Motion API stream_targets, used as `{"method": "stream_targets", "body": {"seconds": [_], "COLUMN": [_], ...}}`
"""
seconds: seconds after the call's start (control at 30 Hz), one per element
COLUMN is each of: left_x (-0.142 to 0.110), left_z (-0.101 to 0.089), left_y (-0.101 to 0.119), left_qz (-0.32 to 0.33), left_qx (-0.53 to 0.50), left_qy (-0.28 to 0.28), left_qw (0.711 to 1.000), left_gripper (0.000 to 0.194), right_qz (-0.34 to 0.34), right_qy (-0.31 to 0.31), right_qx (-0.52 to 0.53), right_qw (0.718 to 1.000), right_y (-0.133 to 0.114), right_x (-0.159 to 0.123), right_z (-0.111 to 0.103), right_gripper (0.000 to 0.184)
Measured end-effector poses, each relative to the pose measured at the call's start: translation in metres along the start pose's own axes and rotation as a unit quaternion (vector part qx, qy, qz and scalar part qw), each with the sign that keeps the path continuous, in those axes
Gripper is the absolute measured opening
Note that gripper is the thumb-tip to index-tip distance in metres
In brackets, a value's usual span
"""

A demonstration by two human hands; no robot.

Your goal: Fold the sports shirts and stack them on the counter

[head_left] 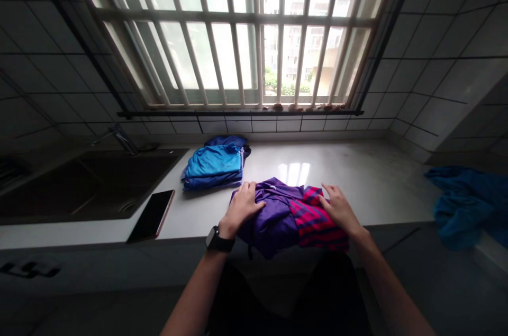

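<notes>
A purple garment (pixel 273 214) with a pink-and-dark striped part (pixel 315 219) lies rumpled on the counter, its near side hanging over the front edge. My left hand (pixel 246 201), with a dark watch on its wrist, rests on the left side of the purple cloth, thumb spread from the fingers. On the right, my right hand (pixel 337 206) touches the striped part, its fingers and thumb apart. Neither hand visibly grips the cloth. What kind of garment it is cannot be made out.
A stack of folded blue clothes (pixel 216 164) sits behind and left of the purple garment. A phone (pixel 153 214) lies by the dark sink (pixel 91 177) with its faucet (pixel 123 140). Crumpled blue cloth (pixel 464 209) is at the far right. A barred window (pixel 254 18) rises behind.
</notes>
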State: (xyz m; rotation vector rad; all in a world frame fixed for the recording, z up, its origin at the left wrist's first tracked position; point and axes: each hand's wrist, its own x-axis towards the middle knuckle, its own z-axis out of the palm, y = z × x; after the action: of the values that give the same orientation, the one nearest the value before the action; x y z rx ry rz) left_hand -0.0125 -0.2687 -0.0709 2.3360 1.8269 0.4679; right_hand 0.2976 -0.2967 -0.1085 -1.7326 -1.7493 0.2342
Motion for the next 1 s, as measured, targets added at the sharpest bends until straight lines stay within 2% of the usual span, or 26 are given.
{"method": "stream_targets", "body": {"seconds": [0.07, 0.13, 0.23, 0.3, 0.37, 0.43, 0.53, 0.6, 0.67, 0.77, 0.83, 0.93, 1.0], "left_x": [-0.007, -0.015, -0.035, -0.054, -0.077, -0.098, -0.117, -0.119, -0.117, -0.107, -0.101, -0.093, -0.088], "left_z": [0.014, 0.021, 0.023, 0.020, 0.016, 0.008, -0.006, -0.015, -0.020, -0.024, -0.030, -0.049, -0.070], "left_y": [-0.003, -0.001, 0.010, 0.022, 0.034, 0.044, 0.047, 0.040, 0.028, 0.008, -0.002, -0.014, -0.020], "left_qz": [0.004, 0.008, 0.047, 0.112, 0.191, 0.233, 0.181, 0.137, 0.115, 0.065, 0.022, -0.006, -0.017], "left_qx": [-0.022, -0.060, -0.164, -0.241, -0.292, -0.312, -0.327, -0.321, -0.284, -0.190, -0.148, -0.142, -0.145], "left_qy": [-0.040, -0.038, -0.015, -0.027, -0.056, -0.074, -0.088, -0.114, -0.126, -0.090, -0.039, 0.087, 0.170], "left_qw": [0.999, 0.997, 0.985, 0.964, 0.935, 0.918, 0.923, 0.930, 0.944, 0.975, 0.988, 0.986, 0.975], "left_gripper": [0.048, 0.037, 0.014, 0.008, 0.012, 0.019, 0.018, 0.035, 0.036, 0.021, 0.017, 0.017, 0.020], "right_qz": [-0.051, -0.085, -0.110, -0.149, -0.201, -0.239, -0.256, -0.252, -0.242, -0.223, -0.207, -0.193, -0.178], "right_qy": [-0.018, -0.041, -0.031, -0.008, -0.013, -0.044, -0.051, -0.013, 0.042, 0.125, 0.147, 0.152, 0.120], "right_qx": [-0.005, 0.003, 0.033, 0.058, 0.080, 0.094, 0.121, 0.153, 0.184, 0.193, 0.176, 0.151, 0.137], "right_qw": [0.999, 0.996, 0.993, 0.987, 0.976, 0.965, 0.958, 0.956, 0.952, 0.947, 0.951, 0.958, 0.967], "right_y": [-0.001, -0.008, -0.024, -0.037, -0.050, -0.062, -0.075, -0.081, -0.084, -0.085, -0.084, -0.079, -0.072], "right_x": [-0.014, -0.027, -0.044, -0.055, -0.067, -0.078, -0.089, -0.092, -0.088, -0.076, -0.064, -0.047, -0.037], "right_z": [0.022, 0.036, 0.044, 0.042, 0.037, 0.028, 0.007, -0.011, -0.030, -0.058, -0.075, -0.100, -0.117], "right_gripper": [0.050, 0.050, 0.060, 0.076, 0.083, 0.068, 0.040, 0.034, 0.032, 0.025, 0.023, 0.023, 0.023]}}
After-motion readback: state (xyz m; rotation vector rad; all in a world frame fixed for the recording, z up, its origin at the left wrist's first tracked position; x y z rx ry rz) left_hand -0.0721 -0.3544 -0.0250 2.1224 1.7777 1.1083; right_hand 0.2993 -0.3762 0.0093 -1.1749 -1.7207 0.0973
